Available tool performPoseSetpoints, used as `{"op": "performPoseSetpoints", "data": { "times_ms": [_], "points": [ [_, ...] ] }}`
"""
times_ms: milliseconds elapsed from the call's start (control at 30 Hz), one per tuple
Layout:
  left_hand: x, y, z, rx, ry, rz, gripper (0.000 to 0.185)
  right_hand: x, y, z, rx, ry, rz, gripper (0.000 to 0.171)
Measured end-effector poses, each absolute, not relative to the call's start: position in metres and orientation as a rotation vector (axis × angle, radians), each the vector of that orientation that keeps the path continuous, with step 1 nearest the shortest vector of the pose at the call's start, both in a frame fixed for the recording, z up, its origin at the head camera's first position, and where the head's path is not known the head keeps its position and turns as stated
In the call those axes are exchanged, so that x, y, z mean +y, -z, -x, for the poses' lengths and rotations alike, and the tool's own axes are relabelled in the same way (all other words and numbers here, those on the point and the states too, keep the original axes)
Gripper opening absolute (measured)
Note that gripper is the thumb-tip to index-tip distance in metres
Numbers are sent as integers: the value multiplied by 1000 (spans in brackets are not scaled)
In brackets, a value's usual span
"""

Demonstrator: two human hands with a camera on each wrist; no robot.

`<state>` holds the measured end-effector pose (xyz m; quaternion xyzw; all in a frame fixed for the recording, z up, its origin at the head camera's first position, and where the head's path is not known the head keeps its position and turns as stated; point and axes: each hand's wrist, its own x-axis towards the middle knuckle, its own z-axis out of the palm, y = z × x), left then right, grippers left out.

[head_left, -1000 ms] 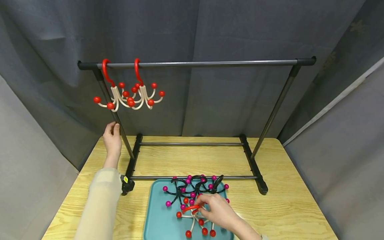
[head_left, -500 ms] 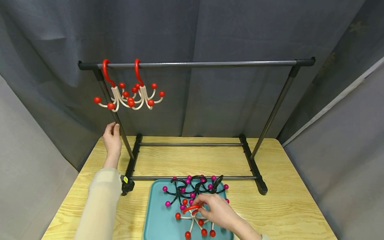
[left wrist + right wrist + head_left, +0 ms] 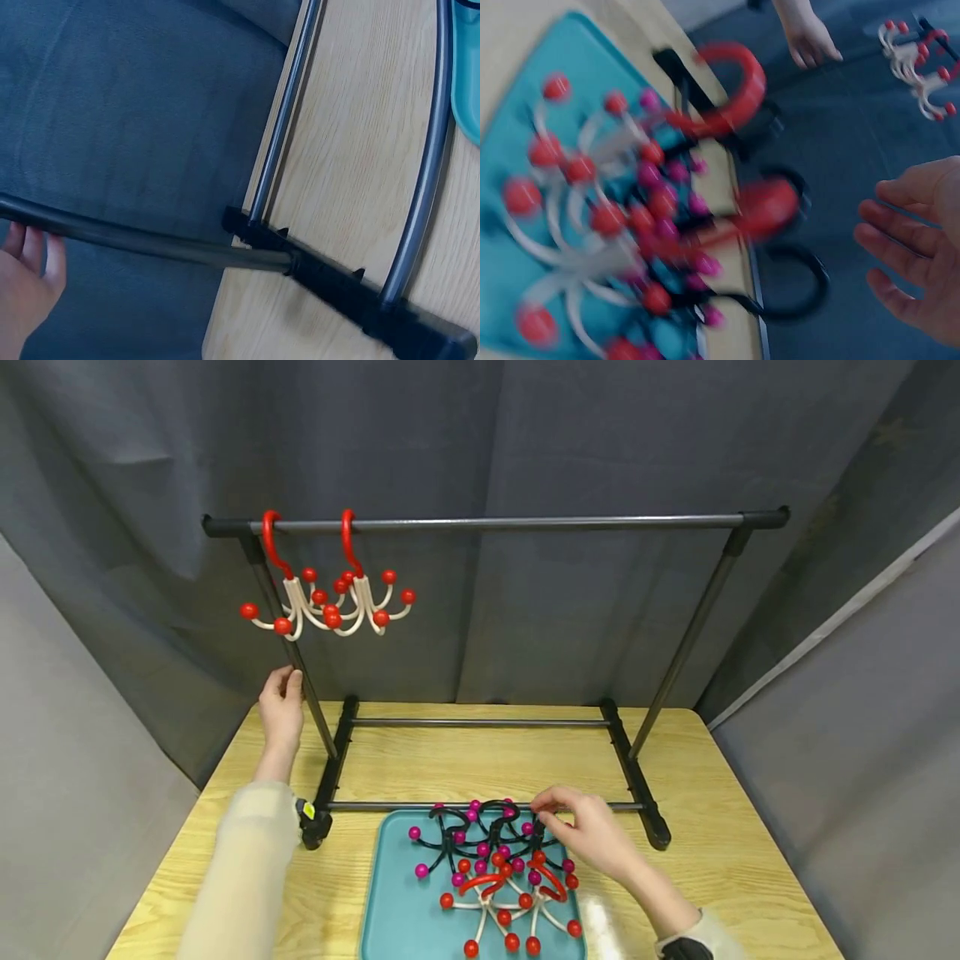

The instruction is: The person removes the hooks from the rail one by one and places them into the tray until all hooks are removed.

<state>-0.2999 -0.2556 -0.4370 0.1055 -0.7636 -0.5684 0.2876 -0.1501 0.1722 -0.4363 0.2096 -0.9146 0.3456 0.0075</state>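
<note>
My left hand [image 3: 281, 714] lightly pinches the left upright [image 3: 318, 718] of a metal rack between thumb and fingers; in the left wrist view the fingertips meet that tube from below. My right hand [image 3: 592, 831], fingers loosely bent, hovers by the rightmost black multi-arm hanger [image 3: 537, 841], partly hiding its hook. Nothing is in the right palm in the right wrist view. Several black hangers with magenta balls lie on a teal tray [image 3: 397, 910]. In front of them lie two white hangers with red hooks and balls, a left one [image 3: 483, 902] and a right one [image 3: 552, 885].
Two white hangers, one at the far left [image 3: 296, 597] and one beside it [image 3: 365, 597], hang from the rack's top bar [image 3: 562, 522]. The rack's feet and lower bars [image 3: 480, 722] stand on the wooden table [image 3: 480, 760]. A dark curtain [image 3: 600, 610] falls behind.
My right hand has let go of the left red hook on the tray and moved right and away to the black hanger, uncovering the right red-hooked one. The left hand has stayed put.
</note>
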Motion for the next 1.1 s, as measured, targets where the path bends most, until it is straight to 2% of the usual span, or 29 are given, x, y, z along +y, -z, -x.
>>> {"op": "performPoseSetpoints", "data": {
  "times_ms": [200, 433, 667, 900, 1100],
  "points": [
    [-261, 429, 291, -2111, 1627, -268, 42, 211, 418, 180, -2716, -947, -478, 13],
    [-261, 415, 283, -2278, 1543, -272, 43, 256, 393, 212, -2569, -883, -185, 17],
    [-266, 402, 279, -2331, 1522, -265, 45, 289, 371, 234, -2477, -910, 15, 28],
    [-282, 371, 276, -2178, 1631, -226, 41, 309, 350, 256, -2426, -979, 209, 45],
    [-292, 339, 270, -1969, 1706, -176, 33, 317, 338, 271, -2429, -970, 207, 54]
  ]
}}
